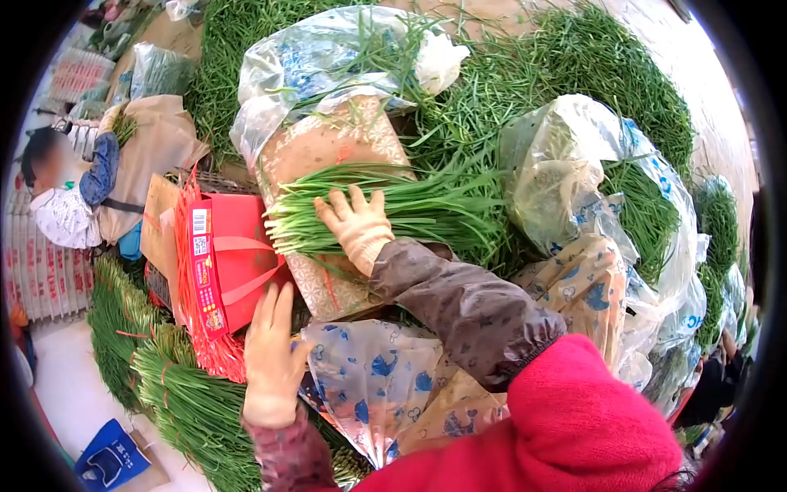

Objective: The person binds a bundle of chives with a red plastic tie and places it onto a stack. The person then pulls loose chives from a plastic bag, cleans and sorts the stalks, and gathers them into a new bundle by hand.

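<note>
A loose bunch of garlic chives (410, 201) lies across a patterned board (373, 139), its pale cut ends toward the left. My right hand (357, 225), in a cream glove, rests flat on the stems near those ends with the fingers spread. At the lower left, my left hand (275, 353), gloved the same way, has its fingers stretched out beside a red box (242, 266). Thin red tie strips (190, 271) hang down over the side of that box. The bunch's underside is hidden.
Tied chive bundles (176, 394) are stacked at lower left. Loose chives (549, 74) cover the ground behind the board. Plastic bags (566, 164) with greens stand at right, and a patterned plastic sheet (377, 369) covers my lap. Another person (70, 197) sits at far left.
</note>
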Motion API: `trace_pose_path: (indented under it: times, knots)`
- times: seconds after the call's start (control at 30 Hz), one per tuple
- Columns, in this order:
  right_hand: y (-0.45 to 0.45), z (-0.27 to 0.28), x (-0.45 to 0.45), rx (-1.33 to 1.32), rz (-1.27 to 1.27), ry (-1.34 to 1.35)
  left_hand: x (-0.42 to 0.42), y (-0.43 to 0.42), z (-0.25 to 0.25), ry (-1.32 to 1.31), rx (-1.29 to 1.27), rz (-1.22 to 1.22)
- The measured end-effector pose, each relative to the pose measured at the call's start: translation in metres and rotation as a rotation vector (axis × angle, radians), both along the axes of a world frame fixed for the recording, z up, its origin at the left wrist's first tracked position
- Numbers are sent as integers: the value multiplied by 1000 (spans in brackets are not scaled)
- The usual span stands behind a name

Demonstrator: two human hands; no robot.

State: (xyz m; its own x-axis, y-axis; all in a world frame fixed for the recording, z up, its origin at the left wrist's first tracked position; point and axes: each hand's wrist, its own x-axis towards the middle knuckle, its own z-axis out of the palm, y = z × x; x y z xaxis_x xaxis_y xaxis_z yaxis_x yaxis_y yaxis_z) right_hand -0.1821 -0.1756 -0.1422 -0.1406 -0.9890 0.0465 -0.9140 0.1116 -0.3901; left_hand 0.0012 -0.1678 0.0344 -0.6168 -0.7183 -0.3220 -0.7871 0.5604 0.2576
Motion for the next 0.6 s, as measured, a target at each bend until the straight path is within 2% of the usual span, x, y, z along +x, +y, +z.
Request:
trace_pose_path:
  times: [0.07,0.1,0.13,0.17,0.23,0.3,0.37,0.43,0.5,0.53,0.57,0.6]
  knots:
    - [3,-5,-1,-47,18,-11,-36,-21,-34,-124,-107,-124]
    - [4,-9,-2,-53,28,-14,-47,-33,-67,-156,-291,-230]
    - [4,-13,-2,-60,37,-17,-63,-45,-89,-260,-325,-281]
    - [4,-21,-3,-49,52,15,-69,-58,-115,-323,-246,-298]
    - [16,-16,-14,8,32,-13,-54,-76,-199,-253,-526,-403]
    - [34,-25,-28,53,-91,-58,-67,-80,-194,-306,-364,-371]
    - [73,-19,-58,-7,-120,-176,-72,-86,-192,-350,-316,-390]
    - [99,-3,-91,123,-145,-215,-83,-86,-168,-330,-118,-354]
    - [131,8,-120,301,-270,-356,-70,-93,-199,-216,-241,-394]
    - [149,-6,-130,429,-363,-328,-70,-92,-200,-224,-244,-384]
    - [160,15,-143,744,-381,-365,-72,-90,-201,-229,-246,-376]
    - [168,24,-149,967,-374,-267,-73,-88,-199,-226,-228,-368]
